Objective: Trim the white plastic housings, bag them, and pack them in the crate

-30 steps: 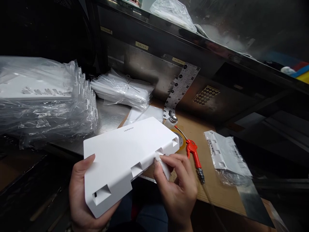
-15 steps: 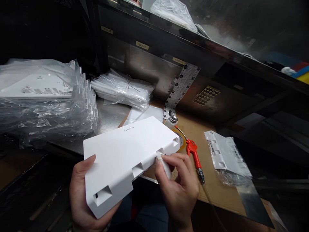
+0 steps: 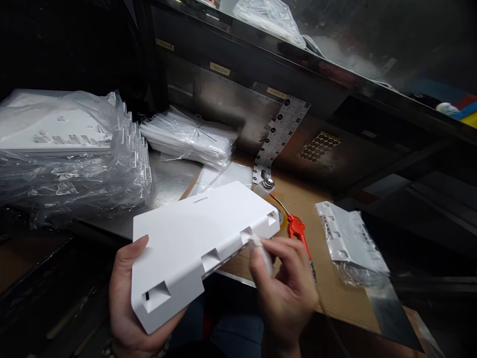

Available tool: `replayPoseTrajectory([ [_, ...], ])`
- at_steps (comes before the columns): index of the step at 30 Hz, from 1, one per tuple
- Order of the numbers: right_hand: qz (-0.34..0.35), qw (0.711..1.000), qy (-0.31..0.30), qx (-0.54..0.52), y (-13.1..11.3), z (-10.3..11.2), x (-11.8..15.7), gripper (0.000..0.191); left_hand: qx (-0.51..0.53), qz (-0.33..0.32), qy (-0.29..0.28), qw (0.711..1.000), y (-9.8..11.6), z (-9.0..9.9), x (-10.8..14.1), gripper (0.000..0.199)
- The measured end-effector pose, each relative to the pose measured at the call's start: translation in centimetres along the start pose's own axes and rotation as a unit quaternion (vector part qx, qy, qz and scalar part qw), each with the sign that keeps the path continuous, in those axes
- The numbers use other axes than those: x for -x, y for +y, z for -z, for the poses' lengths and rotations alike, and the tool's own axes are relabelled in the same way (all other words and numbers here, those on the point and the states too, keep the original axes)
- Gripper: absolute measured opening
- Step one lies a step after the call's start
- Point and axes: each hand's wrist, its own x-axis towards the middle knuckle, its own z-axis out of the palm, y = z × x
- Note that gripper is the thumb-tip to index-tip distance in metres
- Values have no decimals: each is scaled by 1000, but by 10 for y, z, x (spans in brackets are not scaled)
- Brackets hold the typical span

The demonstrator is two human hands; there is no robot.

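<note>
A white plastic cover with small lettering near its top edge and square cut-outs along its near side is tilted in front of me. My left hand grips its left end, thumb on top and fingers underneath. Between the thumb and fingers of my right hand is a small white cloth, blurred by motion, close to a cut-out on the cover's right side. Just beyond that hand, a red air gun lies on the brown cardboard.
Bagged white covers are stacked at the left, beside a bundle of clear bags. One bagged white part lies at the right. A white dispenser bottle and a label strip are behind the cover.
My right hand has moved slightly right with the cloth, away from the cover's edge. The cover has shifted and turned a little in my left hand.
</note>
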Motion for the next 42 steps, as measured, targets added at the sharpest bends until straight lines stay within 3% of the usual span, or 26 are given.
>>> replayPoseTrajectory([
  [3, -15, 996, 91, -15, 4, 8, -4, 17, -27, 22, 34, 999, 3, -4, -3, 37],
  [5, -28, 994, 101, -25, 5, 12, -4, 16, -22, 50, -1, 998, 5, 0, -8, 41],
  [8, -39, 996, 70, -41, 5, 13, 0, 15, -34, 64, -81, 994, 7, 9, -14, 47],
  [10, -41, 997, 49, -44, 3, 11, 3, 16, -35, 66, -100, 992, 7, 11, -15, 47],
  [13, -33, 998, -8, -51, -4, 5, 7, 19, -18, 58, -70, 996, 2, 6, -13, 45],
  [18, 3, 988, -127, -85, -19, -10, 8, 19, 27, -60, -37, 997, -14, -4, -2, 32],
  [22, 18, 989, -128, -71, -26, -20, 11, 16, 27, -96, -41, 994, -21, -2, 5, 26],
  [27, 43, 987, -122, -91, -31, -28, 23, 19, 9, -93, -53, 994, -23, 1, 5, 26],
  [35, 25, 991, -123, -54, -27, -22, 13, 14, 51, -83, -14, 995, -22, -2, 7, 29],
  [42, 43, 993, -99, -52, -30, -21, 17, 21, 54, -79, -2, 995, -19, -3, 12, 27],
])
